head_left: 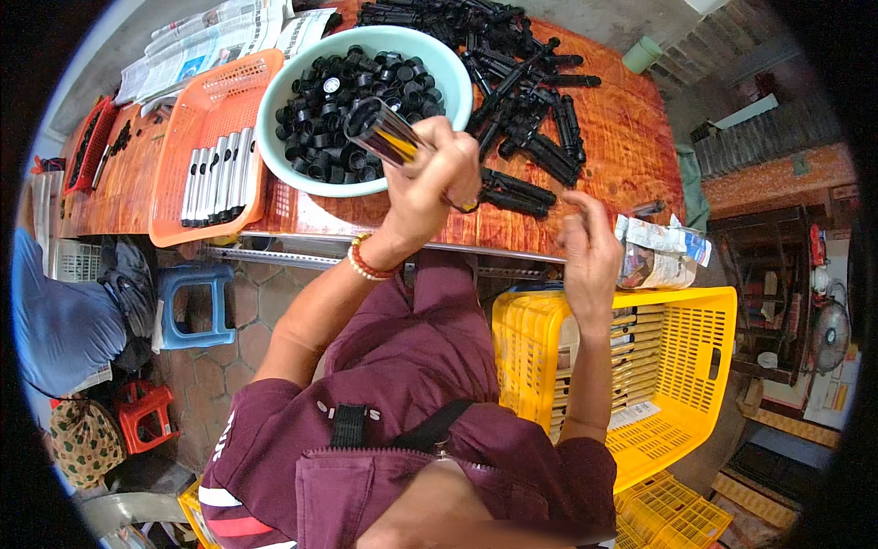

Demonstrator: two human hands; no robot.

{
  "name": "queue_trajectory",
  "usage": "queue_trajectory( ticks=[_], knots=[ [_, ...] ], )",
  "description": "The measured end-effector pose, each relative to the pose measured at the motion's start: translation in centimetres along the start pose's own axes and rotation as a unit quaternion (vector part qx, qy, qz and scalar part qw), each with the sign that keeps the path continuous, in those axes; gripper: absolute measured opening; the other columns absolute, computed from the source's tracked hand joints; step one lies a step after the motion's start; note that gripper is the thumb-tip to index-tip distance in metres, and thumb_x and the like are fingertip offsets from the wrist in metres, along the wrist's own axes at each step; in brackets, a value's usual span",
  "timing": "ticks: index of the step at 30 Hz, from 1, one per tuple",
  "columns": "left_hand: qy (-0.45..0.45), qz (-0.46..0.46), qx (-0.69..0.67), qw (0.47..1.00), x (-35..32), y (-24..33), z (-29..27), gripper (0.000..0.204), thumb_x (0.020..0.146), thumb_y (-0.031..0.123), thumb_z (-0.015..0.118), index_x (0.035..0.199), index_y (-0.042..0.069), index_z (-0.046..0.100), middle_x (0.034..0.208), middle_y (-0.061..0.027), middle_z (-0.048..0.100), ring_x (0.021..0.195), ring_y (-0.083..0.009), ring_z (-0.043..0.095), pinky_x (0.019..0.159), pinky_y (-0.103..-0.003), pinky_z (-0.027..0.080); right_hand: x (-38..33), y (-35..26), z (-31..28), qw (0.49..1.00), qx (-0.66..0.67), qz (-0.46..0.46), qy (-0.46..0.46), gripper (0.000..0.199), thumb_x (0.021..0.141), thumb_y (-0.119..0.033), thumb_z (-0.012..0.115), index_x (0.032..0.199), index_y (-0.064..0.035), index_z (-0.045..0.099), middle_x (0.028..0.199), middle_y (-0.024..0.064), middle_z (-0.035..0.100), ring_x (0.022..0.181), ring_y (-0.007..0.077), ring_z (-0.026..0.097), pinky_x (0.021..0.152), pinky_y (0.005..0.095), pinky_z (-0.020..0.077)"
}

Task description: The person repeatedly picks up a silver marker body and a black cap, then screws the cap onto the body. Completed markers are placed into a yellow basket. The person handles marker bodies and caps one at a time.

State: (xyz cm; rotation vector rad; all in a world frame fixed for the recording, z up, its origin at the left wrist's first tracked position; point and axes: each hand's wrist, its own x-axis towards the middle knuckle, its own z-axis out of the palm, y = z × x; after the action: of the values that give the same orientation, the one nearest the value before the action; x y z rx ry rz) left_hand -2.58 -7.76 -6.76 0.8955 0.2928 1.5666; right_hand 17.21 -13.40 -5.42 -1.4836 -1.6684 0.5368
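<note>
My left hand (430,178) is closed round a shiny metal tube (395,145) with a dark open end, raised over the front rim of a pale green basin (462,101). Small black plastic caps (315,119) fill that basin. A dark piece sticks out below the left fist; its kind is unclear. My right hand (590,245) hovers at the table's front edge, fingers loosely bent and apart, with nothing visible in it. Nearest to it on the table lie black plastic rod-like parts (517,192), part of a larger pile (521,82) reaching to the back.
An orange basket (169,197) with several silver tubes (218,178) stands left of the basin. A yellow crate (695,384) holding more tubes sits below my right arm, beside a newspaper-wrapped bundle (663,256). A blue stool (197,306) and a person in blue (69,311) are at left.
</note>
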Motion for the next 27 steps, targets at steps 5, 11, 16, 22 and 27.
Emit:
queue_trajectory(
  ticks=[5, 11, 16, 22, 27],
  knots=[
    [-0.052, 0.019, 0.260, 0.964, -2.6, -9.2, -2.4, 0.030, 0.086, 0.009, 0.062, 0.063, 0.007, 0.042, 0.055, 0.0009, 0.044, 0.047, -0.0099, 0.037, 0.043, -0.029, 0.032, -1.1, 1.9, -0.7, 0.998, 0.028, 0.049, 0.009, 0.021, 0.097, -0.020, 0.052, 0.106, -0.0030, 0.060, 0.068, 0.0072, 0.055, 0.058, 0.0139, 0.052, 0.055, 0.0301, 0.0423],
    [-0.008, -0.031, 0.340, 0.940, -4.6, -13.4, -3.6, 0.029, 0.085, 0.011, 0.065, 0.064, 0.009, 0.046, 0.057, 0.0047, 0.047, 0.050, -0.0080, 0.040, 0.046, -0.028, 0.037, -2.4, 3.2, -0.9, 0.999, 0.014, 0.047, -0.010, 0.021, 0.097, -0.018, 0.050, 0.101, -0.0008, 0.062, 0.063, 0.0061, 0.053, 0.056, 0.0127, 0.052, 0.053, 0.0285, 0.0421],
    [0.122, -0.188, -0.088, 0.971, -3.1, -9.3, -1.5, 0.028, 0.091, 0.011, 0.053, 0.066, 0.013, 0.039, 0.053, 0.0032, 0.037, 0.043, -0.0062, 0.034, 0.041, -0.023, 0.029, -2.6, 3.2, -0.5, 0.998, 0.022, 0.051, -0.007, 0.022, 0.097, -0.018, 0.051, 0.095, 0.0015, 0.062, 0.064, 0.0085, 0.054, 0.055, 0.0145, 0.053, 0.053, 0.0302, 0.0422],
    [0.131, -0.253, -0.301, 0.910, -2.3, -5.4, -1.1, 0.037, 0.094, 0.017, 0.049, 0.060, 0.017, 0.034, 0.050, 0.0065, 0.028, 0.043, -0.0053, 0.026, 0.041, -0.021, 0.026, -3.1, 2.2, 0.8, 0.995, 0.008, 0.039, -0.092, 0.017, 0.093, -0.014, 0.056, 0.092, 0.0020, 0.061, 0.069, 0.0117, 0.056, 0.057, 0.0189, 0.055, 0.055, 0.0306, 0.0446],
    [0.146, -0.263, -0.368, 0.880, -2.4, -4.9, -1.5, 0.040, 0.091, 0.019, 0.051, 0.058, 0.020, 0.030, 0.049, 0.0075, 0.028, 0.044, -0.0053, 0.028, 0.043, -0.021, 0.030, -3.6, 0.9, 2.1, 0.988, 0.018, -0.033, -0.151, 0.021, 0.086, -0.017, 0.066, 0.096, 0.0004, 0.060, 0.069, 0.0120, 0.058, 0.059, 0.0235, 0.059, 0.057, 0.0340, 0.0465]
  ],
)
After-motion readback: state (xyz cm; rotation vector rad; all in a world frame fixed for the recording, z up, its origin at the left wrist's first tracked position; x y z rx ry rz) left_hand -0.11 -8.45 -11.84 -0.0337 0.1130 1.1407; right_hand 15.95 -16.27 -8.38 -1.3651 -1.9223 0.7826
